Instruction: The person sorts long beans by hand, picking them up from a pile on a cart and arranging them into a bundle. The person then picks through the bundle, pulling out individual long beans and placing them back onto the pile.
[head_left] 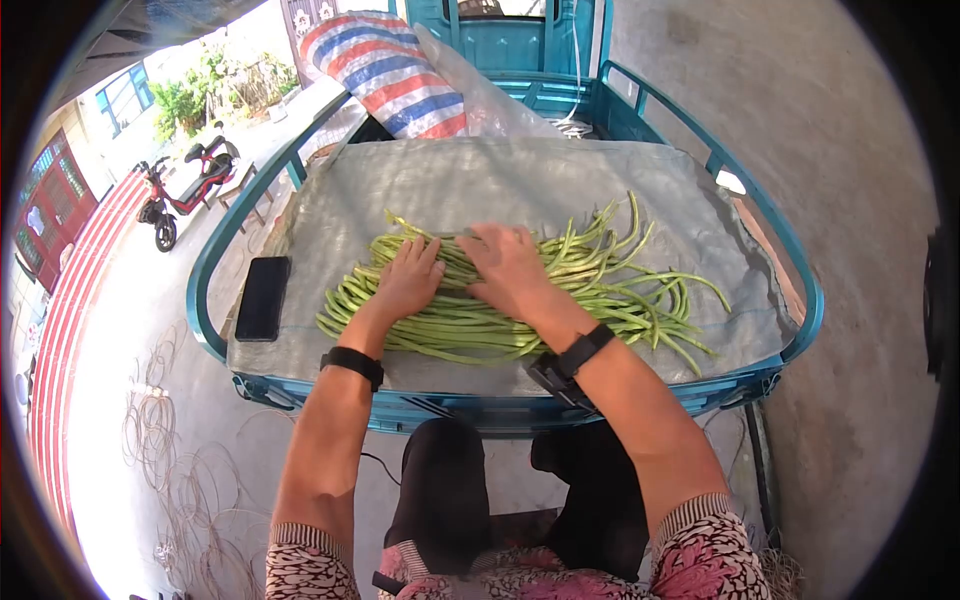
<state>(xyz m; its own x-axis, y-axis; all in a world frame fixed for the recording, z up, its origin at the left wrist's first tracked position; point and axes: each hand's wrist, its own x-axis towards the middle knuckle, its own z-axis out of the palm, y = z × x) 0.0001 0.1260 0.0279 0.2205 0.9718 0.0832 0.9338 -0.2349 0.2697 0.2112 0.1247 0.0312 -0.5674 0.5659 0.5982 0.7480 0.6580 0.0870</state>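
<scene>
A broad pile of long green yardlong beans (440, 335) lies sideways across a grey woven sheet (350, 185). On the upper left part of the pile rests my left hand (408, 280), its fingers stretched out over the beans. Just to the right, my right hand (508, 272) reaches over the middle of the pile, fingers spread and thumb apart. Neither hand is wrapped round a bean, though the undersides of both are hidden. Toward the right, the thin bean ends fan out loosely. Both wrists wear black bands.
A black phone (263, 299) lies on the sheet at the left. Teal rails (765, 215) of a cargo bed border both sides. Behind the sheet lies a striped sack (385, 70). A red and black scooter (190, 185) stands off to the left.
</scene>
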